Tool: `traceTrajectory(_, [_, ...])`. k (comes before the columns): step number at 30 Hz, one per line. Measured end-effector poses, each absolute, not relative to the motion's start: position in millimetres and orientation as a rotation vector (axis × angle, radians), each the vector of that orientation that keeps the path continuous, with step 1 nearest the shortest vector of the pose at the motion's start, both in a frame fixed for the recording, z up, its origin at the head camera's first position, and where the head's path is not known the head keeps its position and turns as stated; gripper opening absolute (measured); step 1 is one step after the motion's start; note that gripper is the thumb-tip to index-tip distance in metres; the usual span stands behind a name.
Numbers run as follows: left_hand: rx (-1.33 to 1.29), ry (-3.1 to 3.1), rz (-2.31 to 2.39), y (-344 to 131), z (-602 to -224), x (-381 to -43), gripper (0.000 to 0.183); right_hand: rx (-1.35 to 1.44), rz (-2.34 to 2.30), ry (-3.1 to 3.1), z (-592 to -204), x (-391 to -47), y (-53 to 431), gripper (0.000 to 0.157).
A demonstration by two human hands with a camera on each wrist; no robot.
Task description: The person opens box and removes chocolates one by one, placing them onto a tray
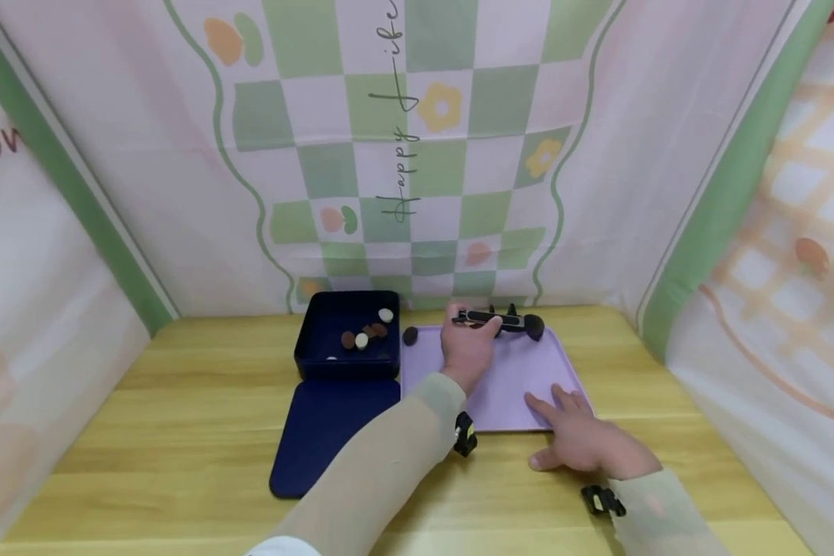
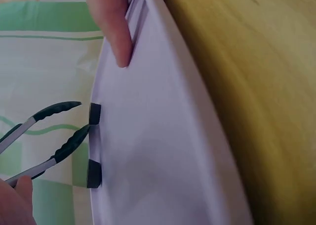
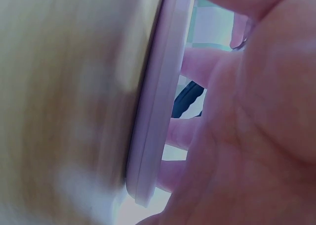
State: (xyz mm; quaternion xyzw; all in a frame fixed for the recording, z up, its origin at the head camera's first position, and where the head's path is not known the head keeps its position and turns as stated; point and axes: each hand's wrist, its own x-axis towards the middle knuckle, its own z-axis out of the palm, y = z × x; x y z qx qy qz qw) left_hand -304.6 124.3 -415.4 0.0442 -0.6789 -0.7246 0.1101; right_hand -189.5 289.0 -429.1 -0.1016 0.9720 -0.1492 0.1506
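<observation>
My left hand [image 1: 467,351] grips a pair of black and silver tongs [image 1: 489,318] above the back of the lilac tray [image 1: 507,394]. In the left wrist view the arms of the tongs [image 2: 69,143] stand apart, with dark scalloped tips near two dark blocks [image 2: 95,113] at the tray's edge. A dark round shape [image 1: 533,327] lies at the tongs' far end; whether it is a loose piece or part of the tongs I cannot tell. Spread fingers of my right hand [image 1: 577,436] rest at the tray's front right corner.
Left of the tray stands a dark blue box [image 1: 308,340] containing several brown and white pieces [image 1: 361,340]. Its flat blue lid [image 1: 320,432] lies in front, partly hidden by my left sleeve. One dark round piece [image 1: 410,336] sits at the tray's back left corner. A patterned cloth hangs behind.
</observation>
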Motion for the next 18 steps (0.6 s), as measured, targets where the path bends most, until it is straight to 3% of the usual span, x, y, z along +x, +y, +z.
traceTrajectory(18, [0.088, -1.936, -2.221, 118.6, -402.2, -301.1, 0.043, -0.285, -0.427, 2.773, -432.1, -193.9, 288.9, 0.106])
